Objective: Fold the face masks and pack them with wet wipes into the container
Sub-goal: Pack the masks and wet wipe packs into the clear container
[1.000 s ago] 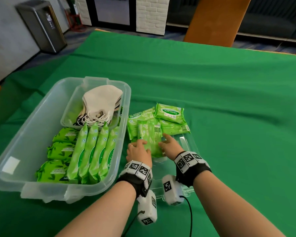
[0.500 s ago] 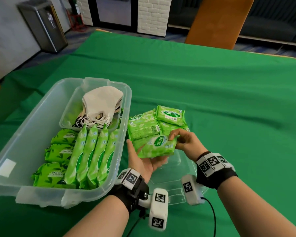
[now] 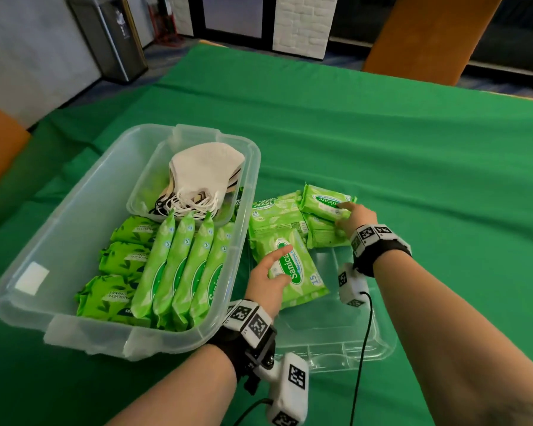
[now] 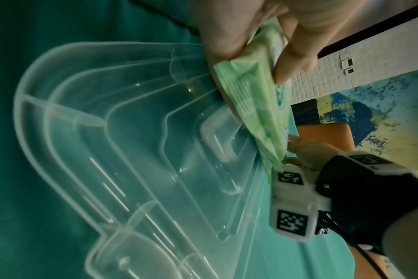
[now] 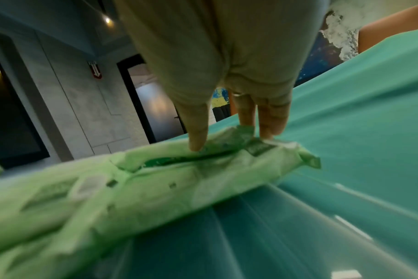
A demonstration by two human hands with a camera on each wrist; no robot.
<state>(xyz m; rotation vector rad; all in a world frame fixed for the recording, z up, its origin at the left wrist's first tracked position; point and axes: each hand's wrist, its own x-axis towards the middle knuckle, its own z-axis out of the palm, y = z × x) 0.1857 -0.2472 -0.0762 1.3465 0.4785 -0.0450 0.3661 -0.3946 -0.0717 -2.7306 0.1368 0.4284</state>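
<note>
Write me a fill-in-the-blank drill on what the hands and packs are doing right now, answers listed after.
1. The left hand holds one wipes pack above the clear ____.
2. The folded masks lie in a small ____ inside the container.
3. Beside the masks, ____ light-green packs stand on edge.
4. The right hand reaches the pile of packs on the ____ cloth.

Answers: lid; tray; four; green

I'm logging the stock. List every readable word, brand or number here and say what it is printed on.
"Sanicare" and "15": wipes pack held in the left hand.
"Sanicare" and "15": flat pack behind it.
"Sanicare", upside down: top pack under the right hand.
"ALOE VERA", upside down: dark green packs in the container.
Smaller print on all packs: too small to read.
Wrist markers: patterns only, no text.
</note>
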